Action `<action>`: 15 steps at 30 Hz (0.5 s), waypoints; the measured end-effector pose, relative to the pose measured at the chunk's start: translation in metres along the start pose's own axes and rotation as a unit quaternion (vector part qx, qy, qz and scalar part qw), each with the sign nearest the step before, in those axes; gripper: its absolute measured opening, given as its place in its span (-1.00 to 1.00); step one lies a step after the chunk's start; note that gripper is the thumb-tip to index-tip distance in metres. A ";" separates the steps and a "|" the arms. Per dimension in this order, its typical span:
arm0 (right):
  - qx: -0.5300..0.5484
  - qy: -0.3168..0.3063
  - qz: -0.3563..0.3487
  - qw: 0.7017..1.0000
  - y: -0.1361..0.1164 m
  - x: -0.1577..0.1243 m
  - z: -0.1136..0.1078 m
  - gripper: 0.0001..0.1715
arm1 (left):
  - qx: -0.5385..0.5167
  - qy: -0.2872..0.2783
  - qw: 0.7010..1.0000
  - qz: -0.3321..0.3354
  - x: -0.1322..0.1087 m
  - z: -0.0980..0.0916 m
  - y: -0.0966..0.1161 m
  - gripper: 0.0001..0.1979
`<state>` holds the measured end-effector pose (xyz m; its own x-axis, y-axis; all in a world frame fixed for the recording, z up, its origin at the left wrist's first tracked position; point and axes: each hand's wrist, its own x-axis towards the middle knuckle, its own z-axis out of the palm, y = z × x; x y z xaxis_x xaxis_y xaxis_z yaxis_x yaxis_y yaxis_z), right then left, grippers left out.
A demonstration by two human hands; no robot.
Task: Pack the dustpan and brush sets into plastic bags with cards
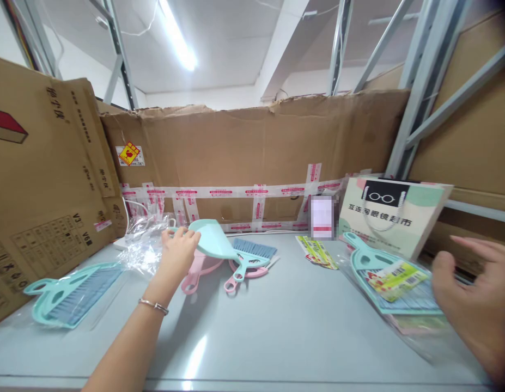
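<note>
Fingers of our left hand (181, 246) grip teal pan (213, 238) by handle end, presumably for control, over pink pan (202, 265) on worktop (301, 321); our right hand (475, 291), fingers wide, near bagged set (377, 257).

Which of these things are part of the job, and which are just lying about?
Likely the job:
teal dustpan, held in the left hand
teal brush and pink pieces
wrapped set at left
wrapped set at right, beside the right hand
label cards

Probably just lying about:
paper bag
crumpled plastic
printed cardboard box
</note>
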<state>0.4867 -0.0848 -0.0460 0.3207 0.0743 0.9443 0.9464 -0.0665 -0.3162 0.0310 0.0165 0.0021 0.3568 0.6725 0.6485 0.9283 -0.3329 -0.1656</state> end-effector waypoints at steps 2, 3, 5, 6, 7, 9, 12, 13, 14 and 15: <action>0.087 0.008 -0.030 0.996 -0.034 0.007 0.009 -0.64 | -0.049 0.054 0.997 0.020 0.003 -0.002 -0.001 -0.69; 0.134 -0.026 -0.030 0.990 -0.052 0.009 0.016 -0.71 | -0.083 0.077 0.993 0.040 0.005 -0.002 -0.001 -0.70; 0.237 -0.172 0.001 0.956 -0.087 0.011 0.033 -0.74 | -0.154 0.108 0.978 0.092 0.009 0.000 0.003 -0.72; 0.286 -0.249 0.028 0.925 -0.103 0.010 0.042 -0.71 | -0.185 0.113 0.969 0.117 0.010 0.001 0.005 -0.72; 0.336 -0.331 0.064 0.880 -0.119 0.009 0.051 -0.67 | -0.209 0.113 0.962 0.137 0.012 0.002 0.008 -0.72; 0.425 -0.481 0.132 0.755 -0.145 0.004 0.067 -0.57 | -0.242 0.102 0.951 0.164 0.014 0.001 0.015 -0.72; 0.496 -0.640 0.192 0.554 -0.169 -0.005 0.080 -0.53 | -0.279 0.078 0.940 0.182 0.017 -0.001 0.021 -0.73; 0.509 -0.659 0.209 0.512 -0.173 -0.009 0.083 -0.55 | -0.297 0.082 0.936 0.172 0.018 -0.001 0.022 -0.74; 0.520 -0.658 0.234 0.491 -0.176 -0.013 0.084 -0.57 | -0.322 0.098 0.930 0.147 0.019 0.000 0.022 -0.77; 0.533 -0.637 0.266 0.489 -0.178 -0.017 0.085 -0.60 | -0.355 0.121 0.921 0.105 0.020 0.002 0.023 -0.82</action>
<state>0.3166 0.0101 -0.0138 -0.3471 0.9332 0.0936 -0.0200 0.0925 -0.9955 0.0598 0.0240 0.0099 0.4069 0.4052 0.8187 0.5080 -0.8453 0.1659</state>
